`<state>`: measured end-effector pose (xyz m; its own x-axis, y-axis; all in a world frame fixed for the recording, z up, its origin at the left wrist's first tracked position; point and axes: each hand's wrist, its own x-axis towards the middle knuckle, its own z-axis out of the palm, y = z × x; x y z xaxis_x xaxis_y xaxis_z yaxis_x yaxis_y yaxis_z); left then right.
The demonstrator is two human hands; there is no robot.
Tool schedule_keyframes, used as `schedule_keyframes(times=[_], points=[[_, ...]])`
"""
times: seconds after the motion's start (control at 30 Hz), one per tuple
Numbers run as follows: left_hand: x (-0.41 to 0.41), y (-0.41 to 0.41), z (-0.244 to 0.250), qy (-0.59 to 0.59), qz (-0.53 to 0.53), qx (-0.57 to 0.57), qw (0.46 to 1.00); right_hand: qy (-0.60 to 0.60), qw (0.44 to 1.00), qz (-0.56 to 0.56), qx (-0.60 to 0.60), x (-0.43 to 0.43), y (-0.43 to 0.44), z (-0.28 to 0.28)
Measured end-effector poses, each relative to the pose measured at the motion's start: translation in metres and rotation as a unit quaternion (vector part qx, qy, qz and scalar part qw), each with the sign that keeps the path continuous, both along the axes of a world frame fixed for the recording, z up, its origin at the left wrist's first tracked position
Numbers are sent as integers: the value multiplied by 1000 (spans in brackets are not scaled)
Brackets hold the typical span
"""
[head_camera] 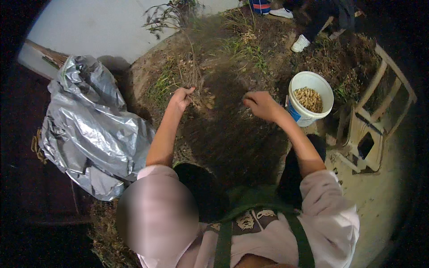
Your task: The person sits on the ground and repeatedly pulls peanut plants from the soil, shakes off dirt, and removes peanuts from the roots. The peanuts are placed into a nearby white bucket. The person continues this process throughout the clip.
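My left hand (182, 97) grips the lower end of an uprooted peanut plant (192, 50), close to its pale, tangled roots. From there the thin stem runs away from me toward dark leaves near the white wall. Across a dark, soil-covered patch, my right hand (263, 105) hovers with its fingers curled; whether anything small is between them cannot be made out. Just beyond that hand, to the right, stands a white plastic bucket (326, 83) partly filled with peanuts in their shells (308, 98).
Crumpled silver sheeting (97, 117) lies at the left. A wooden chair (367, 134) is on the right, beside a heap of dried plants (335, 63). Another person's white shoes (300, 43) show at the far side. Loose green stems (164, 82) lie on the soil.
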<state>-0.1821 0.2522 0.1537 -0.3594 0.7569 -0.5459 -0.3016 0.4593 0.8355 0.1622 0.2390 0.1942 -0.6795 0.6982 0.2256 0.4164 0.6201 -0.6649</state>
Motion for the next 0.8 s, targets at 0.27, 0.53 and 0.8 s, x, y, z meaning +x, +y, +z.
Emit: schedule_keyframes(times=[0.27,0.53,0.8], points=[[95,-134,88,-39,5,113,993,195,878,77,-431,-58,-31,8],[138,-152,65,-123,-187,82,971,200,938,88,-267,-89,-29,-26],[115,-136,29,-100,-45,50,993,264,815,141,-497,-61,-36,18]])
